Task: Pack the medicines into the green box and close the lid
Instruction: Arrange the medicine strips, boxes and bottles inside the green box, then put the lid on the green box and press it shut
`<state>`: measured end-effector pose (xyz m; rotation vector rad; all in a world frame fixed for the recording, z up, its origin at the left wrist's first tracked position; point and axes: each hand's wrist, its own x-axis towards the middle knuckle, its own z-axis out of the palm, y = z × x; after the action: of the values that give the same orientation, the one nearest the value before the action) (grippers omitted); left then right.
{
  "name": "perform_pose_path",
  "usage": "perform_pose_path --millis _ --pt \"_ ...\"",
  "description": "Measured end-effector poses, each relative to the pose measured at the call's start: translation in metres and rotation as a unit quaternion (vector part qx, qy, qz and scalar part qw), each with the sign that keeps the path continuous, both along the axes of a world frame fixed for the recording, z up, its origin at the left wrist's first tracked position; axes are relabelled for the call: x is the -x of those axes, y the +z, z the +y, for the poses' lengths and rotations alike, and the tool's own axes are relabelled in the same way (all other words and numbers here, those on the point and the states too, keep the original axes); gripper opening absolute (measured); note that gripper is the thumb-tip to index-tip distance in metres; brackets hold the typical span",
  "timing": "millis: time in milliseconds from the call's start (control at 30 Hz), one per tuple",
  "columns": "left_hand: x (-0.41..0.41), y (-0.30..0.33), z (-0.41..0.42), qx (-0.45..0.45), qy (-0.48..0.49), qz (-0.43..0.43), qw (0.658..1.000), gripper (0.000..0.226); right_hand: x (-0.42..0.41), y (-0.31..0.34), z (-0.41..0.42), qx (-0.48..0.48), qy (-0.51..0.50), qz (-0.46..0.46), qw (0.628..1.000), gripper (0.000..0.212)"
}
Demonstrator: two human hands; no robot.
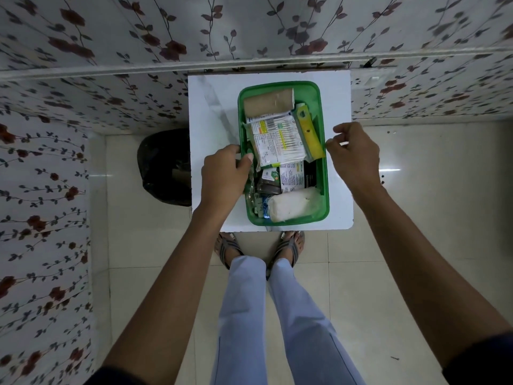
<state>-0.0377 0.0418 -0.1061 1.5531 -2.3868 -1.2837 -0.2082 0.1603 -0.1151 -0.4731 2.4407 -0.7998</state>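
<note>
From the head camera, looking straight down, the green box (323,173) sits open on a small white worktop (211,118) pushed against a floral-papered wall (83,101). The box is filled with medicines: a tan bandage roll (268,105) at the far end, a clear pack of cotton swabs (277,140) lying over the middle, a yellow carton (309,132) along the right wall, and a white gauze roll (294,204) at the near end. The left hand (224,173) grips the box's left rim, thumb hooked inside. The right hand (354,154) hovers loosely curled, empty, just beside the right rim, fingertips near the yellow carton. A black bag (163,168) sits on the floor left of the worktop.
</note>
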Motion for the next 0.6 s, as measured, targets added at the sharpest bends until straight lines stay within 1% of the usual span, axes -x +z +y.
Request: perform_pose_path --millis 100,167,200,267,333,400,500,600 --pt "-0.001 -0.001 -0.004 -0.034 0.004 -0.006 0.999 0.028 0.005 -0.017 0.0 -0.05 -0.014 -0.06 0.997 0.032" --pt "-0.001 0.001 -0.004 -0.032 0.014 -0.007 0.999 0.025 0.007 -0.027 -0.002 -0.105 0.025 -0.079 0.991 0.033" --pt "0.0 0.003 -0.003 -0.016 0.008 -0.012 1.0 0.025 0.006 -0.03 -0.002 -0.124 0.052 -0.082 0.988 0.032" --pt "0.001 0.006 0.0 0.036 -0.015 -0.025 0.999 0.025 0.005 -0.033 -0.002 -0.129 0.074 -0.082 0.985 0.03" --pt "0.0 0.007 0.002 0.074 -0.025 -0.023 0.997 0.025 0.004 -0.034 -0.002 -0.114 0.07 -0.077 0.988 0.027" --pt "-0.007 0.005 0.0 0.093 -0.023 -0.024 0.995 0.026 0.003 -0.035 -0.005 -0.113 0.077 -0.07 0.988 0.027" --pt "-0.026 0.005 -0.01 0.104 -0.001 -0.026 0.994 0.028 -0.004 -0.036 -0.012 -0.116 0.12 -0.063 0.984 0.031" --pt "-0.041 0.013 -0.023 0.12 0.02 0.001 0.993 0.027 -0.009 -0.036 -0.02 -0.129 0.157 -0.021 0.979 0.033"
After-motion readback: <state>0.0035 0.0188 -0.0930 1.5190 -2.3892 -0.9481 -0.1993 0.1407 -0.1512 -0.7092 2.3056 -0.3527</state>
